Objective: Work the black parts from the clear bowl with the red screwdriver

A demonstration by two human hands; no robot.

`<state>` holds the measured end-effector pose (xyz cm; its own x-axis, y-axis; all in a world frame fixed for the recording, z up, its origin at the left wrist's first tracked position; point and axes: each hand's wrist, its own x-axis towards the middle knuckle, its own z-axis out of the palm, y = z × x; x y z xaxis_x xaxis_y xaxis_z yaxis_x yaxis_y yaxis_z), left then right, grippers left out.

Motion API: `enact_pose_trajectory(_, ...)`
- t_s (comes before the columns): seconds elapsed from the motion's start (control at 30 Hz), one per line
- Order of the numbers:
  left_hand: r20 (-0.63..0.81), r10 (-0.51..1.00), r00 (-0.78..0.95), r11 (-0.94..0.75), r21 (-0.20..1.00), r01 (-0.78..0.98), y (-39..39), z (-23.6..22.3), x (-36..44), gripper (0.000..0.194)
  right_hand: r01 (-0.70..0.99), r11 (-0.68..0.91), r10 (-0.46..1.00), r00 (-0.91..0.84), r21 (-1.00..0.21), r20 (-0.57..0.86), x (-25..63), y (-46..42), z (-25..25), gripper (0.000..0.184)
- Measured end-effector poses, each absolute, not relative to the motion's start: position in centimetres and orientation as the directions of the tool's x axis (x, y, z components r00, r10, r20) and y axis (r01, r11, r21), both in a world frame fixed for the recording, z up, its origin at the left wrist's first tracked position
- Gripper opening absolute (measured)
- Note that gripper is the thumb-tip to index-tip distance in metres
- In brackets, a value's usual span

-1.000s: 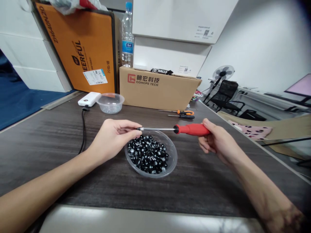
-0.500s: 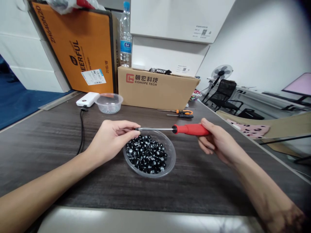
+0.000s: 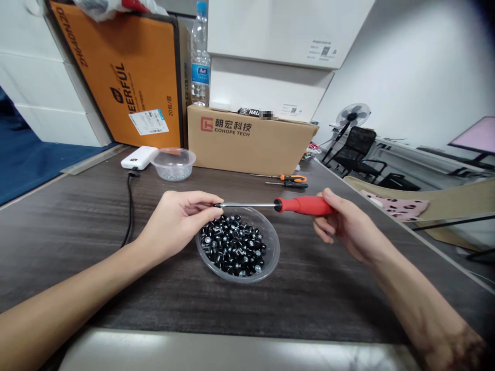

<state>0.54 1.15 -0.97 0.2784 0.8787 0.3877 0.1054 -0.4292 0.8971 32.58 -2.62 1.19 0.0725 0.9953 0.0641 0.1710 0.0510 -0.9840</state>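
Note:
My right hand (image 3: 346, 224) grips the red handle of a screwdriver (image 3: 303, 205), whose thin steel shaft points left over a clear plastic bowl (image 3: 275, 252). My left hand (image 3: 178, 221) pinches the shaft's tip between thumb and fingers, and the fingertips hide the very end. Below the shaft, the bowl holds many small black cylindrical parts with silver ends (image 3: 234, 247). Neither hand touches the bowl.
A smaller clear bowl of tiny grey parts (image 3: 172, 165) and a white power bank (image 3: 139, 157) with a black cable stand farther back on the dark wood-grain table. Two small screwdrivers (image 3: 288, 181) lie before a cardboard box (image 3: 247, 141).
The whole view has shifted slightly left. Both hands keep the same hold on the screwdriver above the bowl.

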Motion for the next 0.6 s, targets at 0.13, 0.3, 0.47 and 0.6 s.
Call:
enact_pose_trajectory(0.13, 0.395, 0.877, 0.275, -0.437, 0.892, 0.112, 1.25, -0.98, 0.65, 0.012, 0.130, 0.077, 0.996, 0.030, -0.988, 0.082, 32.53, -2.91, 1.59, 0.032)
enact_pose_trajectory(0.3, 0.412, 0.866, 0.284, -0.457, 0.882, 0.115, 1.16, -0.96, 0.68, 0.012, 0.198, 0.090, 0.991, 0.082, -0.976, 0.108, 32.83, -2.58, 1.39, 0.037)
enact_pose_trajectory(0.47, 0.409, 0.870, 0.274, -0.455, 0.881, 0.129, 1.21, -1.13, 0.59, 0.012, 0.180, 0.069, 0.994, 0.068, -0.981, 0.082, 32.58, -2.58, 1.30, 0.038)
enact_pose_trajectory(0.6, 0.390, 0.881, 0.267, -0.437, 0.888, 0.146, 1.28, -0.93, 0.63, 0.012, 0.108, 0.059, 0.998, -0.001, -0.992, 0.059, 32.48, -2.87, 1.66, 0.035)
